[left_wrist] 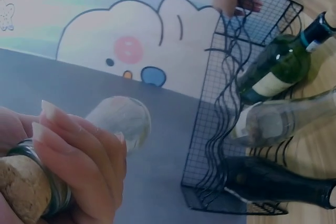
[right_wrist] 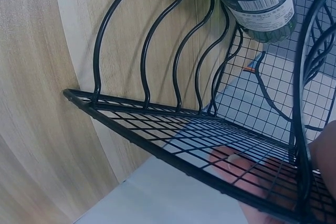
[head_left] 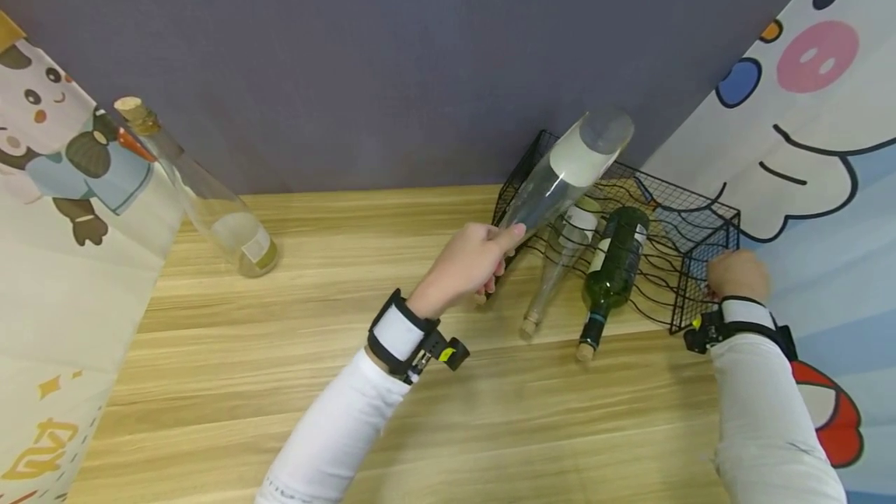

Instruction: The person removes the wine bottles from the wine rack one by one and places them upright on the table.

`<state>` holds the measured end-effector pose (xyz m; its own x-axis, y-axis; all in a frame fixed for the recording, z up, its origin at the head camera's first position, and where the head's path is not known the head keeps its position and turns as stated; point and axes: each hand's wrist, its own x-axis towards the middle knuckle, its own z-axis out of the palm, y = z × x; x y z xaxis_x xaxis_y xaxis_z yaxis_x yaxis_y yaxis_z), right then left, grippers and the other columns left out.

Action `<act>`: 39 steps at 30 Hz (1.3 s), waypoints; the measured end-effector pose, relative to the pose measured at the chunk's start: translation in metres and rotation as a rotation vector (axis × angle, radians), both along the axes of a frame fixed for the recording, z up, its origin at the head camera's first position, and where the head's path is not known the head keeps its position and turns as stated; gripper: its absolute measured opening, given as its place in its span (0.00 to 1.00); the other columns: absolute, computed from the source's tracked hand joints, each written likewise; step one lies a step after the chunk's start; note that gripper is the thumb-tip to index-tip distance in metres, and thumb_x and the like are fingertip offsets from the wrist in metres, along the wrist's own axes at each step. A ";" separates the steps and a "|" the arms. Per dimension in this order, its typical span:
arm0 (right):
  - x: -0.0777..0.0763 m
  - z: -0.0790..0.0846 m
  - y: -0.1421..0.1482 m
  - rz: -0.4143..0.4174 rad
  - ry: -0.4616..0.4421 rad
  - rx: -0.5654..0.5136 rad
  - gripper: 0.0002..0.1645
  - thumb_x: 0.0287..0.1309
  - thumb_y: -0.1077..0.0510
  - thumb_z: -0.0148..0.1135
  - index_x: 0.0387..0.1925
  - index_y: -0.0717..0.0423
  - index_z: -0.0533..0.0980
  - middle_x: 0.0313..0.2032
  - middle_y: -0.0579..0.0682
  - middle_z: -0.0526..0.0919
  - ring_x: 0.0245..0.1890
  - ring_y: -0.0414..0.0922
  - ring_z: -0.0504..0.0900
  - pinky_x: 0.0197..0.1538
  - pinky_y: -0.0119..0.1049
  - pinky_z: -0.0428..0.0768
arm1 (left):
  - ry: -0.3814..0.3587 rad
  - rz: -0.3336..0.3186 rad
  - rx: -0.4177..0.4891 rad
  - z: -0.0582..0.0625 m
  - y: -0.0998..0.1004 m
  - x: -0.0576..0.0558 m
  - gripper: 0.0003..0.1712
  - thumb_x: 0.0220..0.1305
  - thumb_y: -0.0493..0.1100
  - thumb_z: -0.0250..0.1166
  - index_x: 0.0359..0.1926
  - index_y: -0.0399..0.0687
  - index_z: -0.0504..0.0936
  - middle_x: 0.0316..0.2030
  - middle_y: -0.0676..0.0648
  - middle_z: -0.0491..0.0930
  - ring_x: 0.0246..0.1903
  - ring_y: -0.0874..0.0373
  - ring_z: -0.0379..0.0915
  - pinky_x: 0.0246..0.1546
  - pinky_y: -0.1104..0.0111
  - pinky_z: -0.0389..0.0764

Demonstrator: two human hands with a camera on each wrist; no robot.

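Note:
My left hand (head_left: 467, 259) grips a clear glass bottle (head_left: 581, 158) with a pale label by its neck. The bottle slants over the left part of a black wire rack (head_left: 707, 243), base up and away; its cork (left_wrist: 23, 187) shows beside my fingers in the left wrist view. On the rack lie a green bottle (head_left: 616, 259), a second clear bottle (head_left: 560, 255) and a dark bottle (left_wrist: 273, 182), necks toward me. In the head view my left hand mostly covers the dark one. My right hand (head_left: 738, 274) holds the rack's right end, fingers behind its mesh (right_wrist: 173, 145).
Another corked clear bottle (head_left: 224, 212) stands upright on the wooden table (head_left: 336, 271) at the far left. A grey panel (head_left: 350, 61) rises behind the table. Cartoon-printed sheets (head_left: 791, 162) border both sides, the right one close to the rack.

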<state>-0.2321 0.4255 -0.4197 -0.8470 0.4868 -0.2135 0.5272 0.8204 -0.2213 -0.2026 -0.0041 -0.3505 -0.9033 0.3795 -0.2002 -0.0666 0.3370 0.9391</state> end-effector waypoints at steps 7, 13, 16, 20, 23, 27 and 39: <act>0.000 0.000 -0.001 -0.013 -0.015 -0.008 0.29 0.70 0.56 0.29 0.33 0.75 0.72 0.20 0.63 0.77 0.28 0.59 0.78 0.23 0.41 0.75 | 0.040 0.029 0.005 0.001 -0.021 0.004 0.25 0.74 0.60 0.52 0.28 0.46 0.75 0.16 0.51 0.70 0.11 0.61 0.64 0.14 0.71 0.71; 0.002 0.001 -0.002 -0.019 -0.033 -0.010 0.29 0.71 0.56 0.29 0.34 0.76 0.71 0.20 0.62 0.76 0.25 0.56 0.77 0.25 0.42 0.75 | 0.039 0.066 0.027 -0.002 -0.042 0.009 0.24 0.73 0.59 0.53 0.28 0.46 0.76 0.17 0.50 0.70 0.12 0.62 0.62 0.13 0.72 0.68; 0.002 -0.001 0.000 -0.012 -0.038 -0.013 0.30 0.71 0.55 0.29 0.34 0.76 0.72 0.18 0.60 0.75 0.23 0.54 0.77 0.24 0.41 0.75 | 0.046 0.081 0.033 -0.004 -0.052 0.012 0.24 0.73 0.59 0.54 0.28 0.46 0.75 0.17 0.50 0.70 0.12 0.62 0.62 0.13 0.72 0.68; 0.000 -0.002 0.001 -0.011 -0.028 -0.014 0.30 0.72 0.55 0.29 0.34 0.76 0.72 0.18 0.59 0.75 0.22 0.53 0.77 0.21 0.39 0.74 | 0.044 0.114 0.021 -0.001 -0.064 0.016 0.25 0.72 0.60 0.54 0.31 0.44 0.77 0.17 0.50 0.70 0.12 0.62 0.63 0.13 0.72 0.68; -0.001 -0.002 0.001 -0.002 -0.013 -0.001 0.29 0.71 0.56 0.30 0.35 0.77 0.72 0.20 0.62 0.76 0.25 0.57 0.77 0.24 0.42 0.75 | 0.039 0.135 0.002 0.001 -0.071 0.019 0.25 0.72 0.60 0.54 0.33 0.43 0.77 0.18 0.49 0.70 0.12 0.61 0.63 0.13 0.73 0.68; -0.001 -0.003 0.001 0.004 -0.010 0.012 0.29 0.71 0.56 0.30 0.35 0.78 0.72 0.20 0.63 0.77 0.27 0.59 0.78 0.27 0.45 0.76 | 0.017 0.145 0.002 0.001 -0.078 0.021 0.25 0.72 0.60 0.54 0.34 0.42 0.76 0.17 0.51 0.70 0.12 0.62 0.63 0.13 0.73 0.68; -0.004 -0.002 0.001 -0.017 -0.046 0.028 0.32 0.72 0.54 0.28 0.46 0.82 0.68 0.42 0.77 0.74 0.39 0.66 0.77 0.33 0.51 0.78 | 0.015 0.215 0.037 0.001 -0.103 0.029 0.23 0.71 0.58 0.56 0.37 0.41 0.76 0.17 0.52 0.68 0.12 0.63 0.62 0.13 0.73 0.67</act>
